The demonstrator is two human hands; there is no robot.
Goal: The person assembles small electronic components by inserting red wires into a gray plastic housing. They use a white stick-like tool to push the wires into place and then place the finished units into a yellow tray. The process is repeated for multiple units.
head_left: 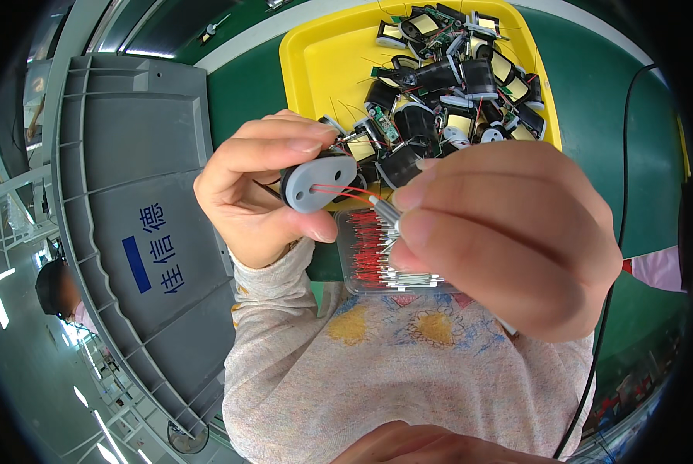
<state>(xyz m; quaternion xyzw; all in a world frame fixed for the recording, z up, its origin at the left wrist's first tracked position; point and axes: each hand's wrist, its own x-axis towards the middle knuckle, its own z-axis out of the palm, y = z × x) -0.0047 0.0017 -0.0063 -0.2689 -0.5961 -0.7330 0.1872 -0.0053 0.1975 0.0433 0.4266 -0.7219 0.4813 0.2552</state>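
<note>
Between the thumb and fingers of my left hand is a small black housing with a light grey oval end cap turned toward my right hand. The cap has several small holes. Two thin red wires run from one hole to a small silver metal cylinder, pinched in the fingertips of my right hand. Below them sits a clear plastic box of parts with red leads and white ends, partly covered by my right hand. Similar black housings are piled in a yellow tray behind.
A large grey plastic crate stands on its side at the left. The green tabletop extends right, crossed by a black cable. A person in a dark cap is far left; a pink sleeve shows at right.
</note>
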